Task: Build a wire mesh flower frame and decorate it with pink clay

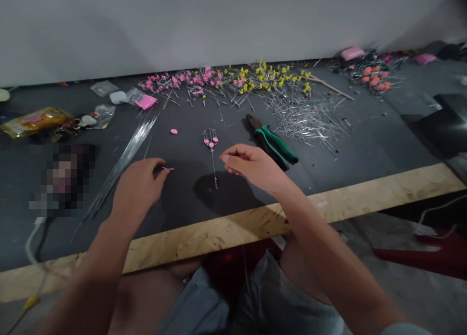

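My left hand (pixel 140 184) pinches a small flat pink piece (pixel 168 168) between thumb and fingertips, just above the dark tabletop. To its right lies a wire stem (pixel 214 167) whose forked top carries several pink discs (pixel 211 144). Beside that stem, my right hand (pixel 248 165) has its fingers curled and thumb pressed in; whatever they hold, if anything, is too small to make out. A loose pink lump (pixel 174 131) rests on the table between the two hands, farther back. Green-handled pliers (pixel 273 143) lie behind my right hand.
Bundled straight wires (pixel 126 155) lie left, near a phone-like object (pixel 67 177) with a white cable. Along the wall are pink-tipped wires (pixel 182 79), yellow-tipped wires (pixel 266 77) and a heap of bare wire pieces (pixel 310 116). A wooden edge (pixel 219 238) borders the table's front.
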Demonstrator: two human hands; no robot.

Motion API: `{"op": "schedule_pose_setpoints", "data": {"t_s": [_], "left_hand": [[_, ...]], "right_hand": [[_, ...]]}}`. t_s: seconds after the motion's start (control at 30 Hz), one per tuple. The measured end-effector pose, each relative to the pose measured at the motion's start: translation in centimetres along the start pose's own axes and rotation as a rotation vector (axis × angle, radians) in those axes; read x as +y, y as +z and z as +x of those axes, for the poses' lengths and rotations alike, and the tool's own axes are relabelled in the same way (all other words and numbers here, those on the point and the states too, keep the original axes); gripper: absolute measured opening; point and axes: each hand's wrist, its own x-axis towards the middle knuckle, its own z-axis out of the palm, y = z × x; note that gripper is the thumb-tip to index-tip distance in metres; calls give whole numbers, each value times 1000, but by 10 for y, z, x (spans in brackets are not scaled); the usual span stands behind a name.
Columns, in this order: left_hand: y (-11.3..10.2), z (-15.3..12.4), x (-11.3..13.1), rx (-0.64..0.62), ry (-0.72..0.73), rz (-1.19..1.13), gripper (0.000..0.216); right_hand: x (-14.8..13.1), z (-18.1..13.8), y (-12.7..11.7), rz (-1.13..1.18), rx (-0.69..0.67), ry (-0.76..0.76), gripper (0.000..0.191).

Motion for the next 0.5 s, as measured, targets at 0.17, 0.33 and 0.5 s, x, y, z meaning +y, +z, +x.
{"op": "schedule_pose_setpoints", "data": {"t_s": [0.17,0.33,0.5], "left_hand": [[0,3,-3,12,96,-16,35],[5,4,-9,53,141,-27,34],[0,1,-3,38,155,-62,31]], "right_hand": [[0,0,-1,-7,0,3,24],[-1,0,-1,-6,1,4,24],[-2,0,-1,11,0,1,23]]}}
